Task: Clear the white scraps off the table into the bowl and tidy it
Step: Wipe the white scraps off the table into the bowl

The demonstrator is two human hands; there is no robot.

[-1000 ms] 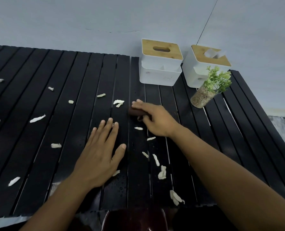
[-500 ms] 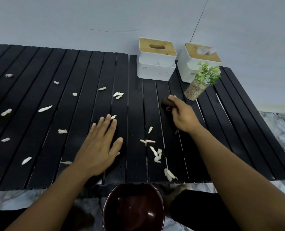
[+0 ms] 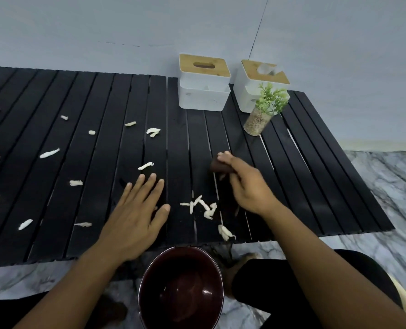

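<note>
White scraps [image 3: 202, 206] that lay strung out a second ago now sit bunched near the surface's [image 3: 316, 186] front edge, just above the bowl [image 3: 185, 257]. The right hand [image 3: 244, 186], curled round a brown pad [image 3: 215, 166], has raked them in. The left hand [image 3: 135, 214] stays spread flat, and plenty still litter the left side.

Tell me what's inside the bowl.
The bowl shows only its glossy dark inside; none of the white scraps lie there. Its near part is cut off by the picture's edge.
</note>
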